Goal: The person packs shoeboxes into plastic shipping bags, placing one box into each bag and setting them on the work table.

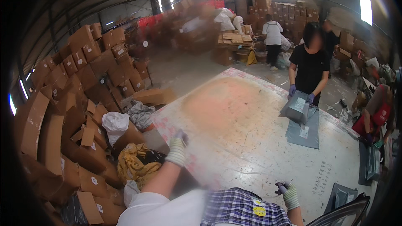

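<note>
My left hand (179, 139), in a grey glove with a striped cuff, is over the left edge of the white table (247, 155). Its fingers are smeared, and no object shows in it. Close to my body, my right hand (285, 188) hovers at the table's near side in the same kind of glove. Its fingers are slightly bent and apart, with nothing between them. Grey plastic mailer bags (344, 196) lie to its right, near a dark curved rim (356, 209).
Across the table a co-worker (310, 65) in purple gloves handles a grey bag (297, 108) above another grey mailer (307, 136). Cardboard boxes (90, 180) and a yellow cloth (136, 161) crowd my left. Another person (377, 115) in red stands at the right edge.
</note>
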Demonstrator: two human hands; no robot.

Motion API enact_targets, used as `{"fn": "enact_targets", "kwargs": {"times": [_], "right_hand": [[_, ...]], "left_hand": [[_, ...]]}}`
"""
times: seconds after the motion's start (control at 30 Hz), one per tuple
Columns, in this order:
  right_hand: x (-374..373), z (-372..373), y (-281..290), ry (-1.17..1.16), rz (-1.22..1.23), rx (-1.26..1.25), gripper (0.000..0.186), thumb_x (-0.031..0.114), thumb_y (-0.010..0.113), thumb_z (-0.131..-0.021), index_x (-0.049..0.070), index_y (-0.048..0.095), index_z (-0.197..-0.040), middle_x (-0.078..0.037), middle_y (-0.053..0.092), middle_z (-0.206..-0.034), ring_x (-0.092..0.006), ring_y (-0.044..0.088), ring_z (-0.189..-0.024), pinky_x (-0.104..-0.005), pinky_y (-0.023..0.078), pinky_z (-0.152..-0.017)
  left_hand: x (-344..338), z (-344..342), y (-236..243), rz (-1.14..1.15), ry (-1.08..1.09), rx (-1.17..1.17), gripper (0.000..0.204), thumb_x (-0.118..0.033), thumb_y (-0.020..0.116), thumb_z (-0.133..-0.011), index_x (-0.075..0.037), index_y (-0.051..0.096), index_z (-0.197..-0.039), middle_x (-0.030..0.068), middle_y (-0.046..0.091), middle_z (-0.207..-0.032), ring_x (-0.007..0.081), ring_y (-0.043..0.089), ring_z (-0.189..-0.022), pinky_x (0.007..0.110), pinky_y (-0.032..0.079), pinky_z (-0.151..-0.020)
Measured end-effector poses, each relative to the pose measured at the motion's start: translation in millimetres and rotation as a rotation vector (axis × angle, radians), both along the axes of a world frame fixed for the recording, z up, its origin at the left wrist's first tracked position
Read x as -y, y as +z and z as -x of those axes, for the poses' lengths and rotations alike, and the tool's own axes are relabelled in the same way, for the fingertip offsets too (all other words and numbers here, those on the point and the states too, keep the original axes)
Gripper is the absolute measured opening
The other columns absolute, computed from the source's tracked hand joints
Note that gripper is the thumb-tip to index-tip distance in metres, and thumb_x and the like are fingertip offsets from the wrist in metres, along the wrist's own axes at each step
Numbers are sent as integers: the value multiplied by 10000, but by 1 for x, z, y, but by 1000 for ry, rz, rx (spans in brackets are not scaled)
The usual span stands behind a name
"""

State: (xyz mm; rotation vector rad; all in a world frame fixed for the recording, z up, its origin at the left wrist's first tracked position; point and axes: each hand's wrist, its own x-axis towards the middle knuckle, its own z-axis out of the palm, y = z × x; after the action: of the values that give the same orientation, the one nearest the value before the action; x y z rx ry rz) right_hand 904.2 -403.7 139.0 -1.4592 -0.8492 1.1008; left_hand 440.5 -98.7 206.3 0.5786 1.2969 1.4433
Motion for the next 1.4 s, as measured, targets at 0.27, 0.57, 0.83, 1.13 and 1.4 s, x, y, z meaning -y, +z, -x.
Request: {"fn": "enact_targets", "kwargs": {"times": [0.27,0.57,0.83,1.13,1.4], "right_hand": [[6,-38,-46,-179,-71,1060,212,232,635,-938,31,698,-955,-178,646,-653,-300,592,-537,-436,498,-566],[-12,27,112,495,-169,934,214,203,685,-849,79,715,-1021,-146,689,-763,-305,667,-680,-416,537,-644],[7,-15,57,80,-174,423,378,32,745,-854,56,639,-1217,-15,575,-684,-93,534,-624,-269,456,-569],[-8,-5,54,132,-193,293,417,9,712,-873,55,610,-1275,9,581,-776,-78,544,-708,-254,474,-633],[-7,20,4,425,-63,-336,195,173,624,-985,3,670,-1068,-52,676,-941,-131,623,-830,-301,557,-786]], "left_hand": [[89,-170,36,-530,-442,-590,958,-456,805,-796,-5,339,-1501,239,420,-1470,381,415,-1353,481,362,-1138],[191,-257,99,-517,-1766,-745,753,-249,628,-960,-128,232,-1590,204,613,-1314,363,584,-1200,423,463,-1038],[146,-191,1,-783,-1411,-1258,483,-429,528,-1013,-91,550,-1358,182,681,-1118,327,655,-1023,417,519,-903],[168,-150,124,-654,-945,-1270,364,-308,857,-809,-16,689,-946,107,636,-686,143,592,-607,285,486,-577],[126,-124,39,-374,-804,-753,689,-407,850,-789,23,590,-1260,105,699,-946,160,640,-779,376,528,-699]]}}
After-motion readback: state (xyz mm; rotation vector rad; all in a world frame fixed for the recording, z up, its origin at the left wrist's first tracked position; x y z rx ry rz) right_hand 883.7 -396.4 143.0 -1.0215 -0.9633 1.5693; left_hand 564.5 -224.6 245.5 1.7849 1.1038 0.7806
